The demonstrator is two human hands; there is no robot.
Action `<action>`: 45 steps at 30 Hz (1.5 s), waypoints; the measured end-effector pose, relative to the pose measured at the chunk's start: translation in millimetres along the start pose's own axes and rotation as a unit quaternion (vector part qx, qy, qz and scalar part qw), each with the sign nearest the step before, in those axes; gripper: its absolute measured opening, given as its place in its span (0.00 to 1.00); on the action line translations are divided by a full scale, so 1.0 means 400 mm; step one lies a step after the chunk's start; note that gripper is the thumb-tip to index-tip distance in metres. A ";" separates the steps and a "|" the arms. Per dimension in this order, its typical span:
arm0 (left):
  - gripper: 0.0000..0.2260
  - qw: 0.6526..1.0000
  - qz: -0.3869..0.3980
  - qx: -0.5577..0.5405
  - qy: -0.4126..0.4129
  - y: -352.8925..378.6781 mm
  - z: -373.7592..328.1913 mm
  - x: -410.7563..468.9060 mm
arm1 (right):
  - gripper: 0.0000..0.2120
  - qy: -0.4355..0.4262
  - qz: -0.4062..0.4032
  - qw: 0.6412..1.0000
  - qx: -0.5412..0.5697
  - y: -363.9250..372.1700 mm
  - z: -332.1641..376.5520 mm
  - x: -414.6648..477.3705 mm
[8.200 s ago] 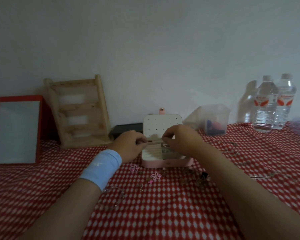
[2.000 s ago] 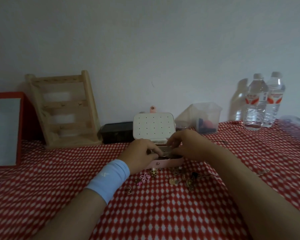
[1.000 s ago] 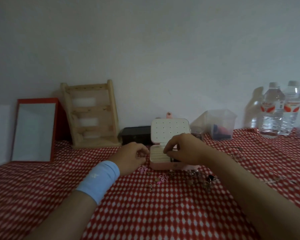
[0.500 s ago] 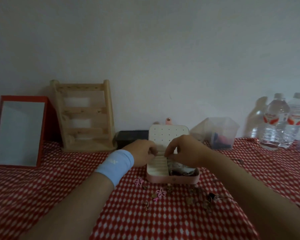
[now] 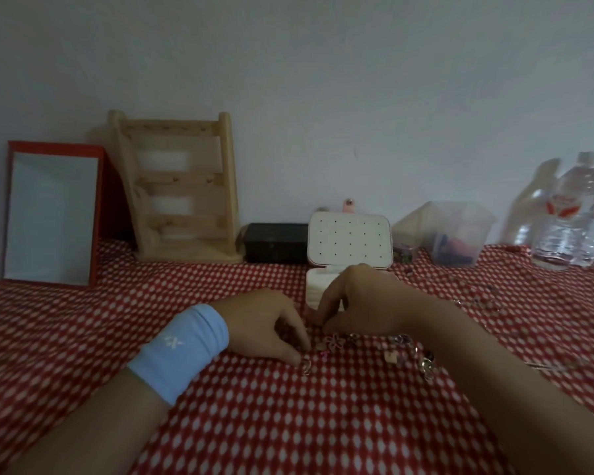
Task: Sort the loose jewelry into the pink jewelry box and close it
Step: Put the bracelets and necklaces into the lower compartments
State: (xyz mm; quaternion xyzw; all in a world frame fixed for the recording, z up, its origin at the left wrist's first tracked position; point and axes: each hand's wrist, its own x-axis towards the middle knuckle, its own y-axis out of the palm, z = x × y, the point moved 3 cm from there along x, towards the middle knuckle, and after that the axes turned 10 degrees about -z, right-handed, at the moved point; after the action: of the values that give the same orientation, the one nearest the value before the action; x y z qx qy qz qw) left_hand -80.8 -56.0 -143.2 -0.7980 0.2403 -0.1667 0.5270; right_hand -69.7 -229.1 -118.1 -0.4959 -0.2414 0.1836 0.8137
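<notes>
1. Left hand, with a blue wristband behind it: palm down on the checked cloth, fingers curled, tips at the cloth. A dark patch sits under the fingers. Whether they pinch anything cannot be told.
2. Small hoop: at the left thumb tip, touching it or just beside it. Which of the two is not clear.
3. Right hand: just right of the left hand, fingers bent downward, tips drawn together at the cloth. What they hold, if anything, is hidden.
4. Pink flower piece: between the two hands, just below the right fingertips, nearer the right hand.
5. Loose jewelry: strung out rightward from the flower, along the near side of the right wrist. The pieces are small and blurred, and their kinds are not identifiable.
6. Pink jewelry box: directly beyond the right hand, away from the person. Its long axis runs left to right and its lid stands upright at the far edge. The right hand is nearer and covers most of the tray. Only the tray's left end shows, so its contents cannot be checked.
7. Judgement: the coming move is a short carry from the cloth, away from the person, into the tray. The right hand is better placed for it.
</notes>
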 end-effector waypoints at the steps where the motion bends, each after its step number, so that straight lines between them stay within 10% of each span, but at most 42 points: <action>1: 0.11 1.000 0.001 -0.005 0.003 -0.002 0.000 -0.002 | 0.06 0.000 0.002 1.000 0.001 0.005 0.004 -0.002; 14: 0.05 0.982 -0.176 0.034 0.062 0.012 -0.095 0.026 | 0.07 0.106 -0.017 0.992 -0.059 -0.092 -0.108 -0.072; 36: 0.12 0.965 -0.157 0.194 0.077 0.125 -0.245 0.177 | 0.08 0.144 0.020 0.988 -0.060 -0.072 -0.203 -0.164; 45: 0.05 0.979 -0.200 -0.031 0.024 0.075 -0.212 0.138 | 0.07 0.107 0.000 0.994 0.018 -0.085 -0.179 -0.152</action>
State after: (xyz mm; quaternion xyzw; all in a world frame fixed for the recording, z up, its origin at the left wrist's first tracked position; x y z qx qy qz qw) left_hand -85.4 -161.4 -136.9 -0.8416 0.0936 -0.2806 0.4519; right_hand -75.9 -328.2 -128.7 -0.4976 -0.1496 0.1339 0.8439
